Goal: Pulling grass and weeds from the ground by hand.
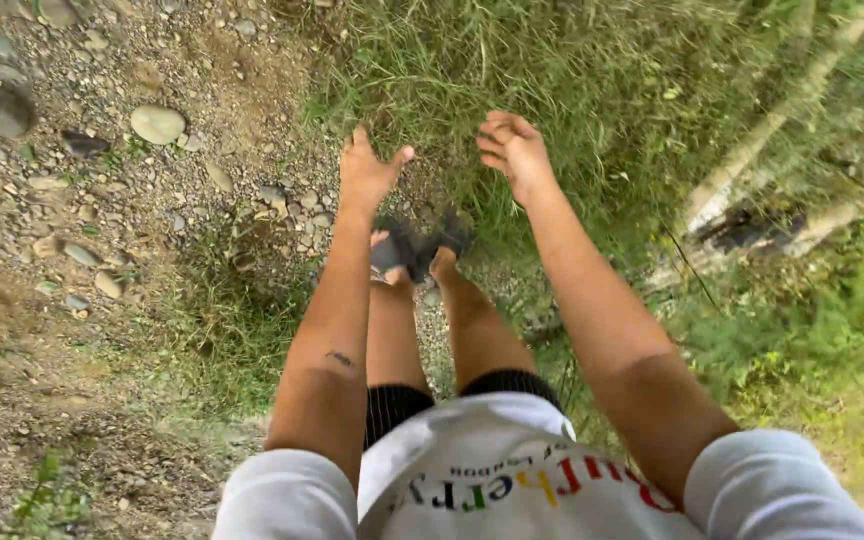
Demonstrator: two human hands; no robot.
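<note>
I look straight down my own body at the ground. My left hand [367, 172] reaches forward, palm down, fingers spread, holding nothing, over the edge where gravel meets grass. My right hand [514, 152] is also stretched out over the grass [592, 80], fingers loosely curled and apart, empty. Below the hands my two feet in dark sandals [417, 245] stand on the stony ground. I wear a white shirt and dark shorts.
Stony dirt with pebbles and a few larger rocks [157, 123] covers the left side. Tall grass and weeds fill the top and right. Pale fallen branches or stalks [752, 160] lie at the right.
</note>
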